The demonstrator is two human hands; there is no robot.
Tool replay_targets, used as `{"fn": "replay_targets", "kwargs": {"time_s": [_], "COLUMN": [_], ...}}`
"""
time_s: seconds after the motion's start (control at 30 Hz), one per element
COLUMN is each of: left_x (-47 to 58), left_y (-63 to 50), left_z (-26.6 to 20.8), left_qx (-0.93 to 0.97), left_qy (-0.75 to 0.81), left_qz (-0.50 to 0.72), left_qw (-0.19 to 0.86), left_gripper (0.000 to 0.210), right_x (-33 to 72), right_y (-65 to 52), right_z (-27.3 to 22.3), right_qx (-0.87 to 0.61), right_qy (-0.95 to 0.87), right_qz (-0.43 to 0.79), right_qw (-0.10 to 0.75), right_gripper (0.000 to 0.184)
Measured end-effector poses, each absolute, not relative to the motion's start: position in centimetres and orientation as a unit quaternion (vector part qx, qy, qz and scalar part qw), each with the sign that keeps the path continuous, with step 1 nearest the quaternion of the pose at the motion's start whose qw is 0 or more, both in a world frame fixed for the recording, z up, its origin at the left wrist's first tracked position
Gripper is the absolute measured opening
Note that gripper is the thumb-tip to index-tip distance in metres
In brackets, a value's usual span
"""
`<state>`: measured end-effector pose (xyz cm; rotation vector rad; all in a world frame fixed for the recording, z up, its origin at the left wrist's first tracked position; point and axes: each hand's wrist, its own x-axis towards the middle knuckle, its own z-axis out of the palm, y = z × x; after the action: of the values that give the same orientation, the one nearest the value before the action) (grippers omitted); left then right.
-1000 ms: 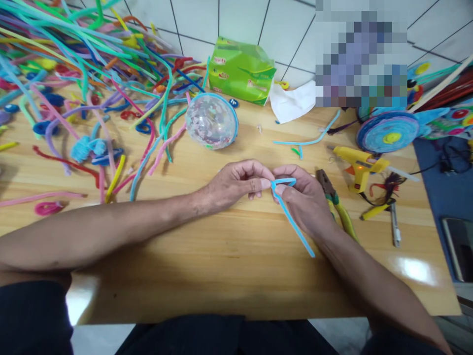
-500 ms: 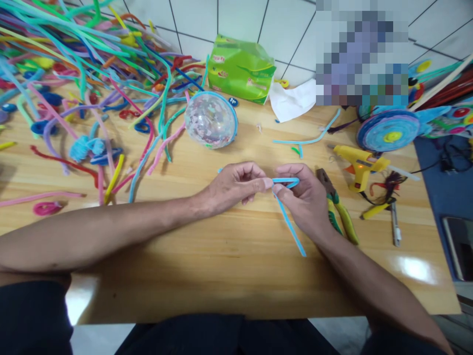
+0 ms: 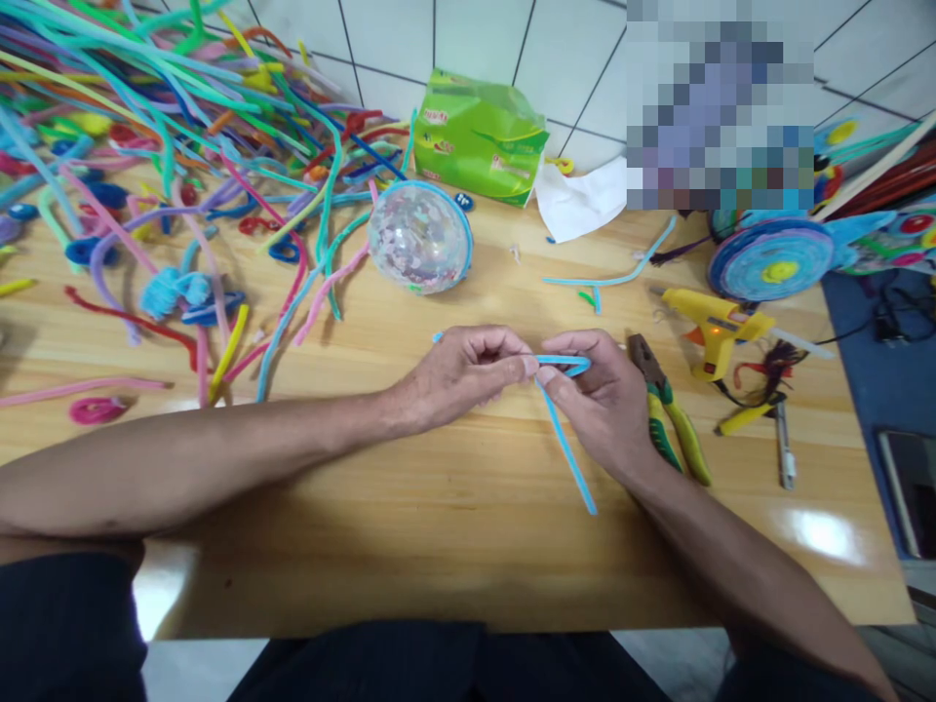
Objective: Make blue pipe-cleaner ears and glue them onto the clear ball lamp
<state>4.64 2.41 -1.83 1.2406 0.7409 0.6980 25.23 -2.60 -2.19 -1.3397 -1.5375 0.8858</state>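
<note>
Between my hands is a light blue pipe cleaner (image 3: 568, 453), bent back on itself in a narrow loop. One tail of it slants down over the table toward me. My left hand (image 3: 483, 375) pinches the bend's left end between thumb and forefinger. With thumb and fingers, my right hand (image 3: 596, 395) grips the same pipe cleaner close to my left fingertips; the loop reaches into the right palm. Pliers (image 3: 662, 409) with green and yellow handles lie just right of my right hand. Farther back are a bent blue pipe cleaner (image 3: 621, 281) and a short green piece (image 3: 586, 298).
A heap of coloured pipe cleaners (image 3: 219, 127) covers the back left. A clear dome (image 3: 419, 237) and a green tissue pack (image 3: 479, 136) stand behind my hands. To the right are a yellow glue gun (image 3: 721, 327), a cutter knife (image 3: 785, 444) and a blue coiled disc (image 3: 767, 258).
The hanging tail of the blue pipe cleaner has swung slightly left and down. Both hands keep their pinch, nearly in the same place.
</note>
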Motion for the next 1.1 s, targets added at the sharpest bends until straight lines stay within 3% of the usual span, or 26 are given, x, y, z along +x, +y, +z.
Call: {"fn": "replay_targets", "kwargs": {"time_s": [0.5,0.8,1.1], "left_x": [5.1,4.8,5.2], "left_y": [2.5,2.8,2.9], "left_z": [-2.4,-2.0,-2.6], "left_qx": [0.497,0.491,0.469], "left_qy": [0.324,0.329,0.304], "left_qz": [0.316,0.346,0.382], "left_qw": [0.741,0.728,0.736], "left_gripper": [0.042,0.031,0.033], "right_x": [25.1,24.8,25.2], "right_y": [-2.2,-2.2,-1.6], "right_z": [-1.8,-1.2,-1.7], "right_qx": [-0.528,-0.541,-0.535], "right_qy": [-0.567,-0.544,-0.491], "right_qz": [0.427,0.48,0.515], "right_qw": [0.467,0.424,0.454], "right_gripper": [0.026,0.032,0.022]}}
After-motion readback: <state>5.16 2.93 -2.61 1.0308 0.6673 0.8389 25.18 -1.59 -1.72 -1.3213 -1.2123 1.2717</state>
